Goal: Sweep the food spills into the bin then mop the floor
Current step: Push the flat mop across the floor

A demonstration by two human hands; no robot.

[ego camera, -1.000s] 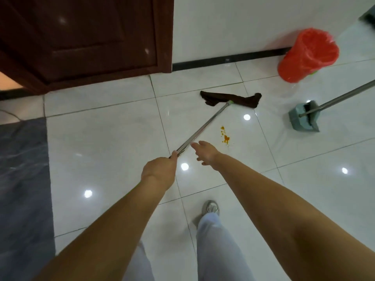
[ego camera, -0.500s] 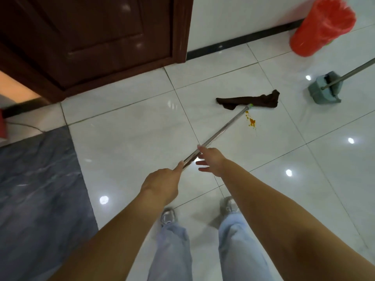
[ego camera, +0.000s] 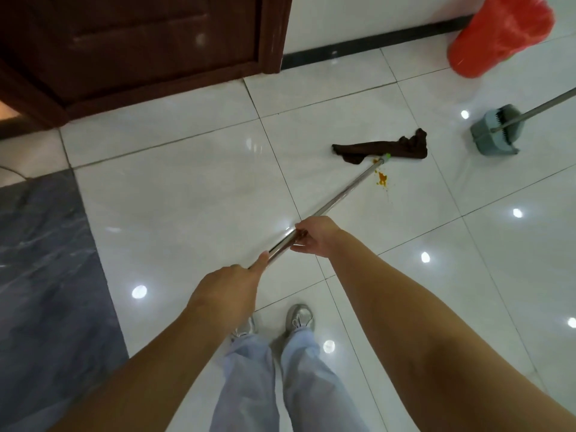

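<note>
Starting at the left, a grey mat was seen beside the white tiled floor, below a dark wooden door. The mop handle was gripped near its upper end by the left hand, thumb laid along the metal. A second earlier the right hand had been held open off the handle; now its fingers were curled round it, just ahead of the left. The brown mop cloth lay flat just beyond the orange spill, closer than before. Mopping was judged ready to begin. Further right stood the dustpan and the red bin.
</note>
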